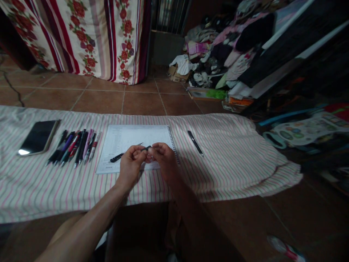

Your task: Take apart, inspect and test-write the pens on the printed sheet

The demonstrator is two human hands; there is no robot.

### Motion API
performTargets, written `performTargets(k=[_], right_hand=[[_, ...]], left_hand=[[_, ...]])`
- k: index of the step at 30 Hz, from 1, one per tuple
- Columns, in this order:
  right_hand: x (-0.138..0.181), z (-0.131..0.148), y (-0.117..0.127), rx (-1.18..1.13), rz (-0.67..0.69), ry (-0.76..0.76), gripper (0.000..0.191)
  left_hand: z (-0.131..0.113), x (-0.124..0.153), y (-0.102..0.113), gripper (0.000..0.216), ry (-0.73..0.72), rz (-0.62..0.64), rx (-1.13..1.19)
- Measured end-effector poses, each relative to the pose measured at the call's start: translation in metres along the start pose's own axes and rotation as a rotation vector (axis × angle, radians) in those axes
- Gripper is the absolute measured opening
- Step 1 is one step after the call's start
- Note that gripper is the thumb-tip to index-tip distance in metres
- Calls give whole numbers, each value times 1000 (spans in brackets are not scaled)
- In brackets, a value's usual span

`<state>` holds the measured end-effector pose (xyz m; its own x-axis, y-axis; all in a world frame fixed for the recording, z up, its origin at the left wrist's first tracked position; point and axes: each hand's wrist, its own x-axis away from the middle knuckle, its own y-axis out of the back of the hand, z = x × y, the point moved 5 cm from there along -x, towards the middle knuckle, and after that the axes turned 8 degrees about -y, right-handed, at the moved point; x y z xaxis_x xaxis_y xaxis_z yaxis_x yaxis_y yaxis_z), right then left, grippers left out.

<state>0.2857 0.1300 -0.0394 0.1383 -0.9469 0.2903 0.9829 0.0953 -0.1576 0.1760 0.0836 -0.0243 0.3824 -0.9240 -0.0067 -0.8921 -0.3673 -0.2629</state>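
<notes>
Your left hand [131, 163] and right hand [165, 158] are pinching a small dark piece [146, 148] over the notebook [136, 134], seemingly manipulating it; the next move is probably calling for steady pressure

A small, dark, slender piece [145, 148] is held at a slight tilt above the spiral notebook [136, 131]; its full length is partly concealed by fingers. A black pen-like piece [116, 158] is laid obliquely on the notebook's left half, its right end hidden.
</notes>
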Motion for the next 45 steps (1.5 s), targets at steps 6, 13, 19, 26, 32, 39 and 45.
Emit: performTargets(k=[6, 13, 19, 26, 32, 39, 45], right_hand=[[-2, 0, 0, 60, -6, 25, 22], [1, 7, 2, 175, 34, 97, 16], [3, 6, 3, 158, 63, 87, 17], [5, 8, 3, 161, 88, 93, 12], [4, 4, 4, -4, 96, -43, 21], [5, 4, 6, -107, 127, -170, 23], [5, -3, 3, -174, 119, -219, 23]], left_hand=[[2, -1, 2, 24, 19, -13, 40], [5, -1, 5, 23, 32, 9, 12], [2, -2, 4, 20, 24, 51, -31], [1, -1, 3, 20, 44, 58, -45], [-6, 0, -1, 24, -2, 75, -13], [-4, -1, 2, 23, -37, 50, -46], [-1, -3, 10, 19, -123, 56, -253]])
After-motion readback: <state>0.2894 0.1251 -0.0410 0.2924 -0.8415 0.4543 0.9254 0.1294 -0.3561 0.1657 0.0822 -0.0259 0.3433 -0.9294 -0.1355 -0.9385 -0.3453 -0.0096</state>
